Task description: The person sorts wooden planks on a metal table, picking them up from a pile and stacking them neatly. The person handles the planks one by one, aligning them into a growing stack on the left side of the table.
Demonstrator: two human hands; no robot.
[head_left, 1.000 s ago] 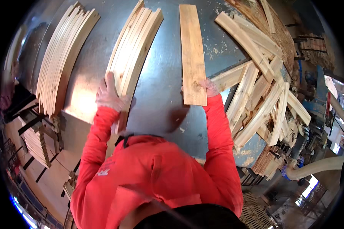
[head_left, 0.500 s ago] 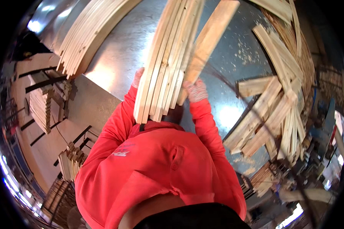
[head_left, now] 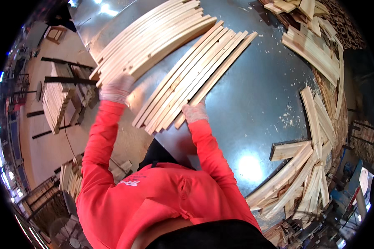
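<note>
Right hand (head_left: pixel 195 112) grasps a long pale wooden slat (head_left: pixel 219 76) just beside a neat pale-slat row (head_left: pixel 189 79) at 12 o'clock; left hand (head_left: pixel 117 88), grip too blurred to tell, meets a larger curved pale-wood row (head_left: pixel 153 37) at 11 o'clock. Both rows look gathered; a jumbled pale-plank heap (head_left: pixel 292 167) at 4 o'clock lies unsorted

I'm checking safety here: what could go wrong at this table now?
Ends of the left stack seem to reach the edge of the table near the left hand, so a push might tip some off. The right hand grips the outer strip, which shows a narrow gap beside the right stack; squeezing them together might pinch that hand. The loose pile lies crisscrossed, so a bump might make it slide.
</note>
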